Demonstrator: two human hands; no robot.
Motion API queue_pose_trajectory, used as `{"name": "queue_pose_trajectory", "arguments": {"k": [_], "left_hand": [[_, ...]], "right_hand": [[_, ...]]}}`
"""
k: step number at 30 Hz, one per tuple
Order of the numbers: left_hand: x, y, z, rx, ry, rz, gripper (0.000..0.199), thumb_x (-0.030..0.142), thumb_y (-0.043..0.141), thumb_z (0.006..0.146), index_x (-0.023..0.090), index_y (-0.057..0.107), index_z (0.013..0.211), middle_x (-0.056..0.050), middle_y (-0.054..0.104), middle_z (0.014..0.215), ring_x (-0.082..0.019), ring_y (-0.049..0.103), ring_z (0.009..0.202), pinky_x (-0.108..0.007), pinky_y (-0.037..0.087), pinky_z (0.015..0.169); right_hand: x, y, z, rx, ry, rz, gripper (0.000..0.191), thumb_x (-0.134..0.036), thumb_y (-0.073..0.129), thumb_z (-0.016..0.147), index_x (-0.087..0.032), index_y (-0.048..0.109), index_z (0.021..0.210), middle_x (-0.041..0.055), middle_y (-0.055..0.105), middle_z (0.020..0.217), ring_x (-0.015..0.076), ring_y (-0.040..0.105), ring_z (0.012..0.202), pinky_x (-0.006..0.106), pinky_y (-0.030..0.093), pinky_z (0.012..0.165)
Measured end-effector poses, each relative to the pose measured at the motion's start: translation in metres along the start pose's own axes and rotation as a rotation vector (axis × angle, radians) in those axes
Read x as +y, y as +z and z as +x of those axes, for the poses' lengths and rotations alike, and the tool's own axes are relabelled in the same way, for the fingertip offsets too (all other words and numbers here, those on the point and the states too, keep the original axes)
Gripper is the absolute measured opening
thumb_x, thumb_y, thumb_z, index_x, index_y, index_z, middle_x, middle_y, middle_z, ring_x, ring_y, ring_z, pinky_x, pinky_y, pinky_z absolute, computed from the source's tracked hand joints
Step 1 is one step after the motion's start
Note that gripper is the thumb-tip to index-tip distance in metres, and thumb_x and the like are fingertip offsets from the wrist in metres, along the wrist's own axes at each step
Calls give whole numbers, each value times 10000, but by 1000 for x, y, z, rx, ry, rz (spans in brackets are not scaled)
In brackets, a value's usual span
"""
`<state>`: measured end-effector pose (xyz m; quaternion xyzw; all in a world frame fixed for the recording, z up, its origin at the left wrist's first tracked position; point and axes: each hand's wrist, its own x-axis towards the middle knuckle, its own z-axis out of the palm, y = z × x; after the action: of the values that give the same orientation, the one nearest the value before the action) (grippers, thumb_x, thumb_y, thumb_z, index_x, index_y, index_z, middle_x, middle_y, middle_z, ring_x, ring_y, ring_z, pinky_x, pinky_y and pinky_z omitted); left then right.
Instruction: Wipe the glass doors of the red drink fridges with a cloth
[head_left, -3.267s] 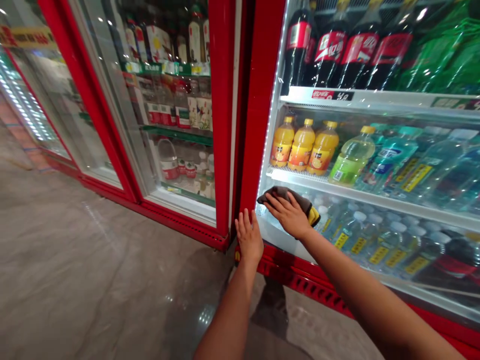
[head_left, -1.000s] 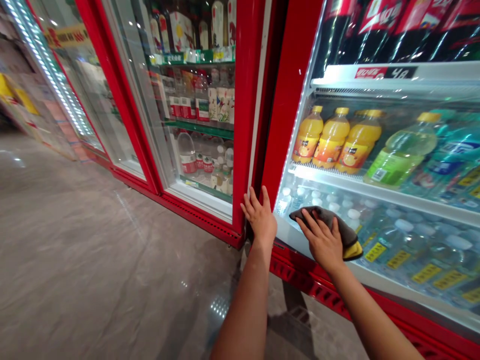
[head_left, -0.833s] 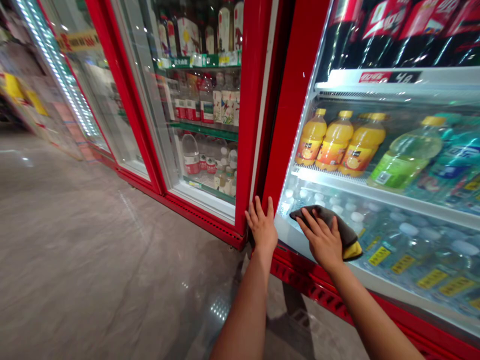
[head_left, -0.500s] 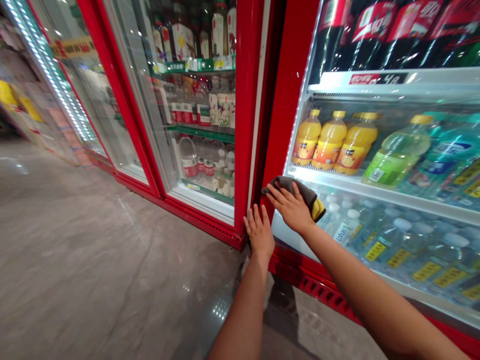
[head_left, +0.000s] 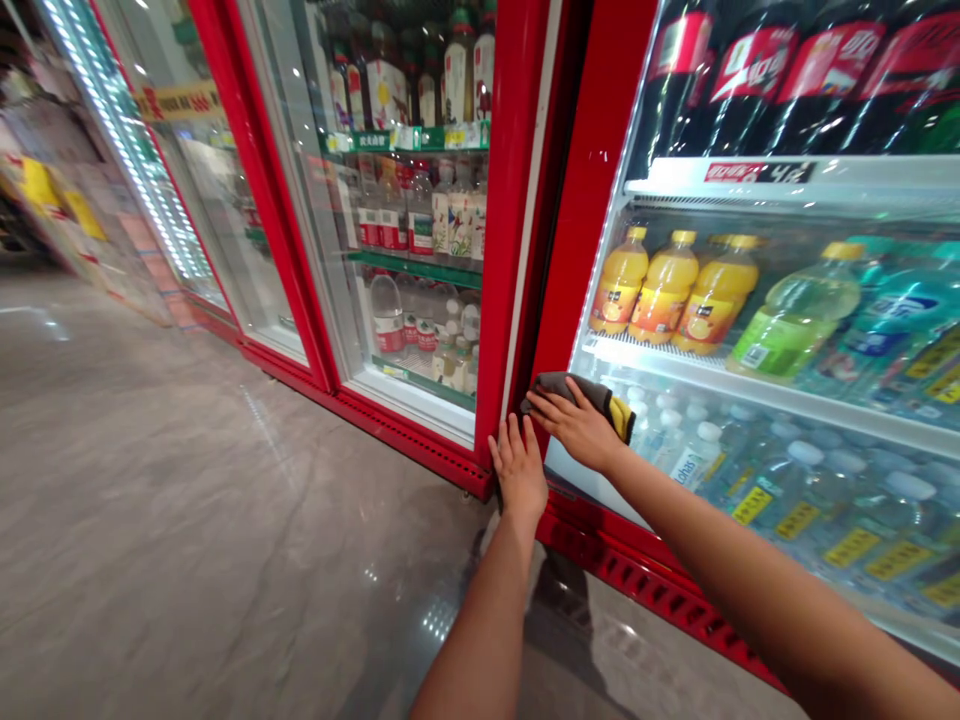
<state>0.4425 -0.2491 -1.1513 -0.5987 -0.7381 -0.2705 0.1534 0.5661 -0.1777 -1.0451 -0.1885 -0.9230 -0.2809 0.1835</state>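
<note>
A grey cleaning cloth (head_left: 561,384) with a yellow underside lies against the lower red door frame (head_left: 581,190) of the right-hand drinks fridge. My right hand (head_left: 581,430) holds it there, pressing with fingers stretched over its lower edge. Part of the cloth is hidden under that hand, and its yellow corner sticks out to the right over the glass. Just left of it, my left hand (head_left: 519,470) is open, its fingers spread and pointing up. It rests at the lower corner where the two red fridges meet; its palm is hidden.
Behind the right glass stand orange juice bottles (head_left: 664,287), cola bottles (head_left: 757,60) above and water bottles (head_left: 802,480) below. Another red-framed fridge (head_left: 517,200) adjoins on the left. A vented red base (head_left: 675,590) runs along the bottom above the shiny grey floor (head_left: 187,520).
My right hand and the cloth have slid slightly down and left along the frame. My left hand stays about where it was. The view has shifted a little.
</note>
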Motion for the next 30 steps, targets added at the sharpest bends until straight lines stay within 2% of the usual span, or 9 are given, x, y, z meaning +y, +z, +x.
{"name": "queue_pose_trajectory", "arguments": {"k": [5,7,11,13,18,20,24,27,30], "left_hand": [[-7,4,-7,-15,-14,9,744,18,455,843,127,316,1565,-187,294,1638,-333,247,1524,-589,199,1234],[-9,7,-11,-11,-8,7,737,20,453,843,117,319,1562,-188,300,1635,-331,241,1526,-586,199,1234],[-11,9,-17,2,-10,14,732,23,458,844,105,320,1559,-196,298,1632,-323,223,1533,-582,197,1237],[-11,8,-17,-1,-25,27,719,22,447,854,105,326,1557,-192,303,1631,-323,232,1531,-581,201,1237],[-12,8,-16,-12,-60,61,663,29,417,886,90,355,1543,-195,328,1619,-330,257,1521,-584,212,1235],[-12,10,-18,-17,-80,65,635,43,410,902,89,376,1534,-207,345,1608,-327,282,1513,-594,224,1229],[-11,12,-22,-30,-80,61,624,73,423,914,95,374,1536,-204,339,1610,-328,296,1508,-600,229,1227],[-10,12,-20,-33,-69,43,656,60,432,896,91,348,1546,-202,311,1622,-331,273,1516,-599,205,1234],[-8,11,-17,-26,-82,31,665,51,421,889,93,345,1548,-194,310,1624,-327,264,1520,-596,205,1233]], "right_hand": [[0,0,-4,61,192,-41,475,-114,441,980,-205,534,1436,79,354,1623,266,366,1471,600,79,1259],[-6,11,-12,39,145,-9,477,-105,448,971,-204,543,1428,76,402,1599,253,397,1453,589,96,1263],[-20,35,-33,-48,-77,77,387,-132,498,955,-210,652,1302,58,574,1472,205,499,1374,519,167,1273],[-23,38,-36,-45,-44,85,380,-142,511,952,-220,660,1294,60,562,1484,210,495,1379,524,168,1273],[-35,37,-21,-14,196,74,435,-143,466,972,-206,590,1384,69,389,1606,250,436,1428,588,141,1265],[-44,47,-26,-59,151,107,455,-123,471,958,-201,582,1392,72,418,1590,236,450,1420,568,165,1268],[-54,63,-63,-124,36,154,428,-115,480,949,-237,638,1328,46,558,1488,192,516,1367,499,220,1267],[-49,51,-79,-86,145,111,465,-96,440,958,-249,609,1364,34,483,1550,201,514,1369,522,194,1270],[-48,39,-70,-43,320,32,516,-78,412,960,-235,545,1432,50,369,1613,249,489,1388,593,139,1262]]}}
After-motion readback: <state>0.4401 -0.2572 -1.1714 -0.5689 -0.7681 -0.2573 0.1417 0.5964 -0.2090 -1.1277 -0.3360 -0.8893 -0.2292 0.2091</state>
